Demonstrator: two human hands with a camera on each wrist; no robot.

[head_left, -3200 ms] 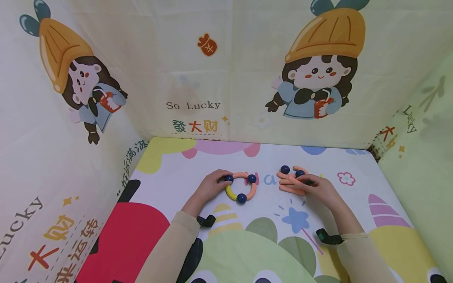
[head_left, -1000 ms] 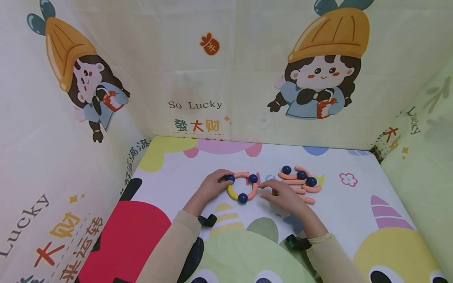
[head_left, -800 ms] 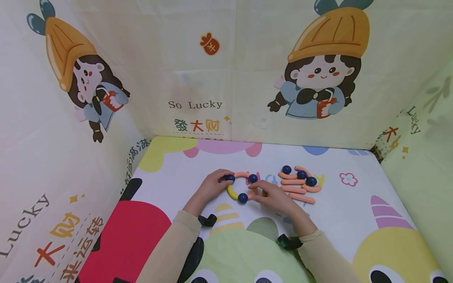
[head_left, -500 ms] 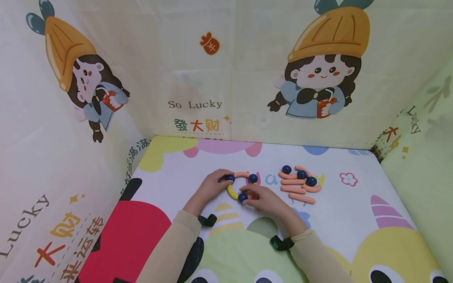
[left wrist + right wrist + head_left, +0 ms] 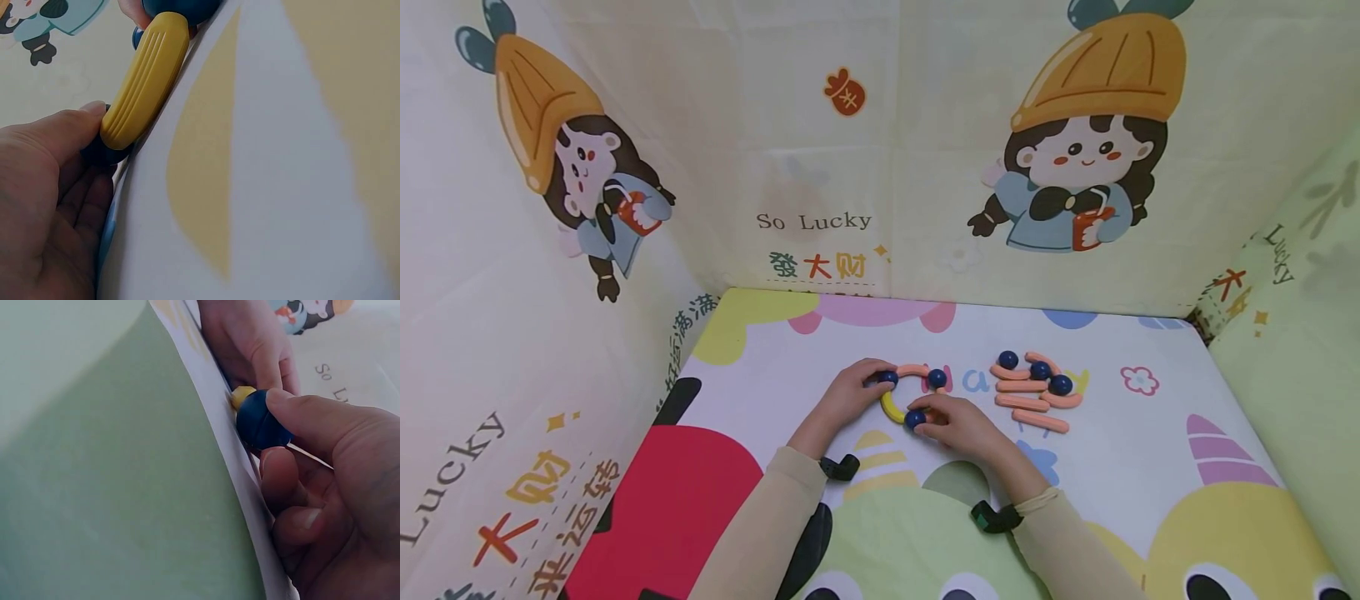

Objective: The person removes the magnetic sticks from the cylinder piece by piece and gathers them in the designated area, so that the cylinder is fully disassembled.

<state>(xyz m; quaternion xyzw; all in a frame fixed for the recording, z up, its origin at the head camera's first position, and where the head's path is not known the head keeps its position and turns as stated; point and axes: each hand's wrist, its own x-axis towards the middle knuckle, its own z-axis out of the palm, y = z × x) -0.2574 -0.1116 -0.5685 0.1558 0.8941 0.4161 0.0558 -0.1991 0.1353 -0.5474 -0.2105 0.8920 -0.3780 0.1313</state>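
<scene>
A ring of magnetic balls and curved rods lies on the table, with a yellow curved rod (image 5: pixel 891 407) at its front left and an orange-pink curved rod (image 5: pixel 912 370) at the back. My left hand (image 5: pixel 848 396) pinches the dark blue ball (image 5: pixel 887 378) at the ring's left; the left wrist view shows the yellow rod's end against it. Between thumb and fingers, my right hand (image 5: pixel 958 425) pinches the front dark blue ball (image 5: pixel 259 419). A third blue ball (image 5: pixel 937 378) sits at the back right. Most of the ring's right-hand rod is hidden behind my right fingers.
Right of the ring lies a loose group of straight orange-pink rods (image 5: pixel 1021 402), curved rods (image 5: pixel 1062 401) and blue balls (image 5: pixel 1060 384). A printed cloth covers the table (image 5: pixel 775 342). Printed fabric walls (image 5: pixel 925 167) rise at the back and both sides.
My right hand has left the loose pieces at the right, moved leftward to the ring and taken hold of its front blue ball. My left hand has stayed on its ball.
</scene>
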